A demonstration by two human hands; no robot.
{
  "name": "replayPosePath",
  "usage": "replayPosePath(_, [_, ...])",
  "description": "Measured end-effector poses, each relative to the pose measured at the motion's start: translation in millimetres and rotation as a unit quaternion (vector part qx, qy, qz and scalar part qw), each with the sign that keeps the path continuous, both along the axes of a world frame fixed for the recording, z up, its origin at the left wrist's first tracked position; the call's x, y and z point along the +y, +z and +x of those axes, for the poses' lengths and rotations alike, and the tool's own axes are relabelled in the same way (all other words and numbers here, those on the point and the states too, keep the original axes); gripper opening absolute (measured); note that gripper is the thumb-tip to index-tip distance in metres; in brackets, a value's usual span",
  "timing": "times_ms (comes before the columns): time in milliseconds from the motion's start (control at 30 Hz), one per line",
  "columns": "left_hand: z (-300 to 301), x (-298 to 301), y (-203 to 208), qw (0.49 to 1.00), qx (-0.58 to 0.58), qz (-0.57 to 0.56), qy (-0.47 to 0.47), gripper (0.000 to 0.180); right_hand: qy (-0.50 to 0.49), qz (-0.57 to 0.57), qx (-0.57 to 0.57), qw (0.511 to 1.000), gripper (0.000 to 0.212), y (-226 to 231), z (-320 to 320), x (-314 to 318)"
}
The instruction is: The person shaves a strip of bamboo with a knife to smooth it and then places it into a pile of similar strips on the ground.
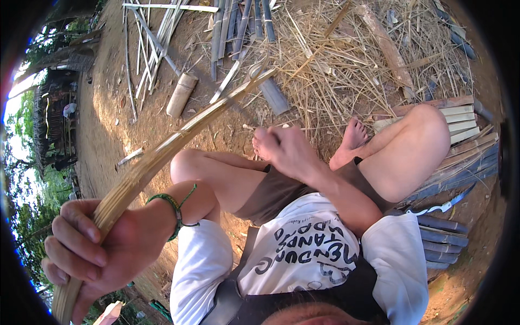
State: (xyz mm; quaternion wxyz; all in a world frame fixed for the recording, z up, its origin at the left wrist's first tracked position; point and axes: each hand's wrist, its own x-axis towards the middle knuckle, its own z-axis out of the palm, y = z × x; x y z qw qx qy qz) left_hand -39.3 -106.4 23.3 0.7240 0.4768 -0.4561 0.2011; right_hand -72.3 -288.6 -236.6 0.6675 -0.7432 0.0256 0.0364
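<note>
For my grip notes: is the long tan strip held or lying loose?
Held: the left hand is wrapped around the long tan strip at the picture's lower left.

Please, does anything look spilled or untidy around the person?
Yes: loose shavings lie strewn in all directions ahead of the right hand, whereas the dark bamboo pieces at the person's right lie side by side.

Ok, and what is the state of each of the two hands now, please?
Left hand: closed around a long wooden strip.
Right hand: motion-blurred; whether it is closed on something cannot be told.
</note>
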Motion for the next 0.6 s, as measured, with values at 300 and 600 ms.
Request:
replayPosePath(300, [16, 10, 12, 1.000, -0.011, 0.026, -0.010, 0.064, -0.070, -0.045, 0.240, 0.967, 0.067, -162, 33, -16])
replayPosePath(600, [39, 28, 6, 0.992, -0.027, -0.006, -0.125, 0.024, 0.051, 0.032, -0.033, 0.998, 0.062, -11, 21, 11])
